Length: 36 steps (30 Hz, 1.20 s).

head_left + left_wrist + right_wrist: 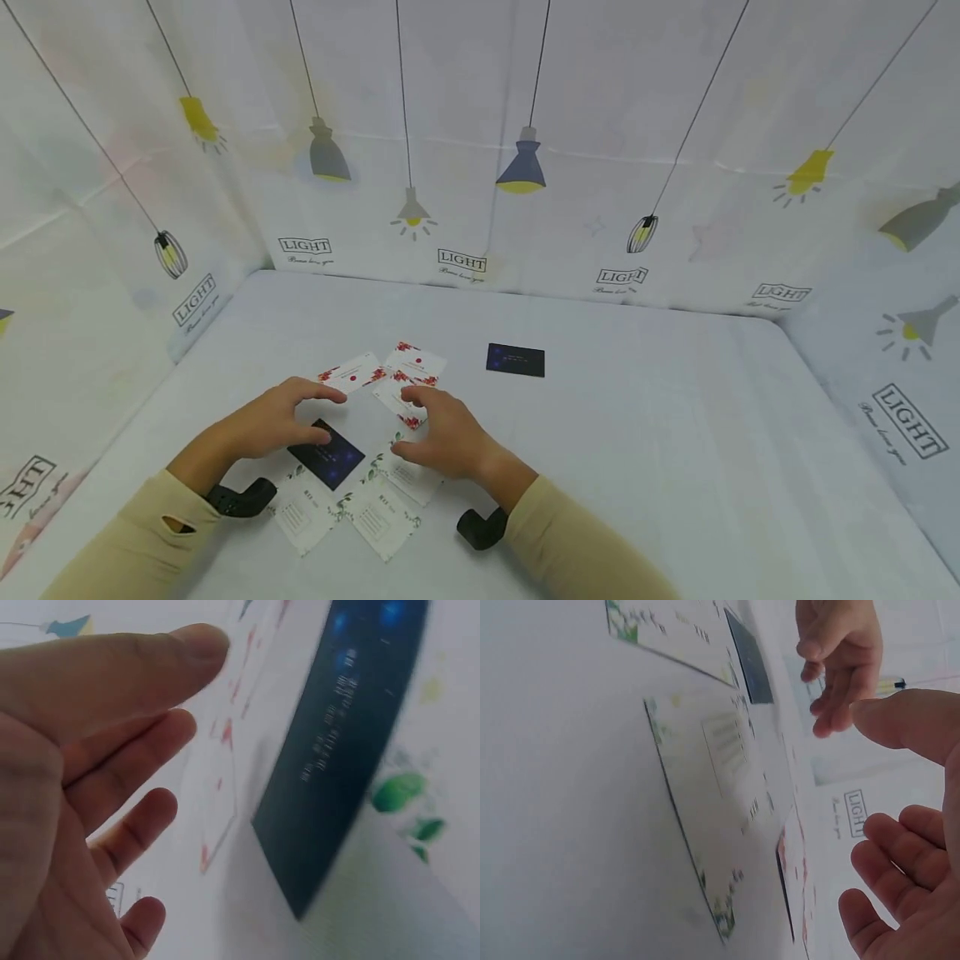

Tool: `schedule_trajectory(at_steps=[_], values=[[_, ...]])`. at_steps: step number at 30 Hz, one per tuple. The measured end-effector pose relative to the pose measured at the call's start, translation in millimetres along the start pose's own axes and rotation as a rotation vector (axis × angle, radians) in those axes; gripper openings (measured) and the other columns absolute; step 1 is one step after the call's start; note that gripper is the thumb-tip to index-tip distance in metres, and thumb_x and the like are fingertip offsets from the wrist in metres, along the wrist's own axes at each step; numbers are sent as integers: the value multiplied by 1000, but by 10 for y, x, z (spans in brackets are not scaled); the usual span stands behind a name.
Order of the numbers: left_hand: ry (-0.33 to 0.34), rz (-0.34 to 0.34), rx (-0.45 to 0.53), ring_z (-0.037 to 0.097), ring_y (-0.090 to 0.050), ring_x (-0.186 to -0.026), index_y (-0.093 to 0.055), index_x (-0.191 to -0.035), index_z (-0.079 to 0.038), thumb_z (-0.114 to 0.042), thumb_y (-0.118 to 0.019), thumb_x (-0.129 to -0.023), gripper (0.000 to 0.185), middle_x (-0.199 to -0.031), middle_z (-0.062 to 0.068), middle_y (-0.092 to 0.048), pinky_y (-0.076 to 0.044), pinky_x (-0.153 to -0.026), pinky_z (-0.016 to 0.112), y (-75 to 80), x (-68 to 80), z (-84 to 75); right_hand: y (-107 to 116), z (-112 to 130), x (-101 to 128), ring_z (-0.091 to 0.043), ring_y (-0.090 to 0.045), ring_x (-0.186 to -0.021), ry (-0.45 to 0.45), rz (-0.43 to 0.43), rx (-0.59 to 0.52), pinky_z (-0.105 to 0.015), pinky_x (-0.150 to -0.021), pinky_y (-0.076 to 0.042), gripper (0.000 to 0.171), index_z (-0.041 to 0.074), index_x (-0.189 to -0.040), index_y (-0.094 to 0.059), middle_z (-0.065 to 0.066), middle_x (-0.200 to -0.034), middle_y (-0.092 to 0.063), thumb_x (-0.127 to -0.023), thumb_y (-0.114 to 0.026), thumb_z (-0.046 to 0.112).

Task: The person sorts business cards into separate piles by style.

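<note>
We see a dark blue card (pixel 327 455) with small pale print lying flat on the surface (pixel 675 450) among white leaf-edged cards (pixel 378 517). Our left hand (pixel 273 421) and right hand (pixel 442 437) hover over it, fingers loosely spread, holding nothing.

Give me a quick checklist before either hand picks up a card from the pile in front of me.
1. Left hand free: ok, fingers spread, holding nothing in the left wrist view.
2. Right hand free: ok, fingers relaxed above the cards.
3. Dark blue rectangular card between the hands reachable: ok, its top uncovered, though it overlaps a white card with green leaf print.
4. White cards with red flower print separated: not ok, they overlap.
5. Second dark blue card clear of the pile: ok, it lies alone farther back.
6. Fingertip contact with any card: cannot tell.
</note>
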<state>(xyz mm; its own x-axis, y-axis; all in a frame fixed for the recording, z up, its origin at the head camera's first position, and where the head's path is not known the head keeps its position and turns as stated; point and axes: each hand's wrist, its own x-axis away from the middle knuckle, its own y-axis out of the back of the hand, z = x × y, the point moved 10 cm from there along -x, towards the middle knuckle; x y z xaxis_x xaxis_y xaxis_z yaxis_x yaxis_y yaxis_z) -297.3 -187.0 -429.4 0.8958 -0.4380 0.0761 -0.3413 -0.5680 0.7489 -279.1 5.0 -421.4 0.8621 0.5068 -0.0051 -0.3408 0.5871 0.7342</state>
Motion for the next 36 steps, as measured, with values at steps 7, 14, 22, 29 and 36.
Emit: schedule_trajectory(at_steps=[7,14,22,29,36], values=[[8,30,-94,39,-44,-129,-63,-132,-15,-24,-82,-81,55,-135,13,-53,-33,-101,65,-100,73,109,-252,168,-14,-19,-50,-129,25,55,31,-36,-106,-40,68,8,-146,-47,-1,-142,-55,-89,-75,32],[-16,14,-140,38,-45,-128,-64,-131,-16,-24,-82,-80,55,-134,10,-56,-25,-99,69,-154,81,156,-330,252,-30,-18,-50,-127,10,75,64,-32,-106,-39,68,8,-146,-48,0,-141,-55,-88,-75,32],[-41,-43,-131,34,-49,-122,-68,-121,-17,-25,-84,-79,45,-125,7,-59,-30,-99,65,-152,76,165,-414,224,-58,-17,-51,-123,-12,91,109,-31,-103,-41,65,10,-143,-51,1,-138,-57,-88,-76,34],[-63,-53,-139,33,-50,-119,-69,-116,-16,-28,-83,-80,40,-120,4,-61,-28,-97,67,-145,82,97,-439,201,-59,-17,-52,-121,-22,97,142,-30,-102,-42,65,9,-142,-53,1,-135,-59,-87,-76,36],[-29,28,-106,35,-47,-123,-66,-125,-17,-22,-84,-78,50,-129,9,-56,-36,-100,60,-176,125,134,-435,204,-54,-17,-52,-121,-37,97,132,-31,-101,-42,66,10,-142,-53,2,-135,-59,-87,-77,36]])
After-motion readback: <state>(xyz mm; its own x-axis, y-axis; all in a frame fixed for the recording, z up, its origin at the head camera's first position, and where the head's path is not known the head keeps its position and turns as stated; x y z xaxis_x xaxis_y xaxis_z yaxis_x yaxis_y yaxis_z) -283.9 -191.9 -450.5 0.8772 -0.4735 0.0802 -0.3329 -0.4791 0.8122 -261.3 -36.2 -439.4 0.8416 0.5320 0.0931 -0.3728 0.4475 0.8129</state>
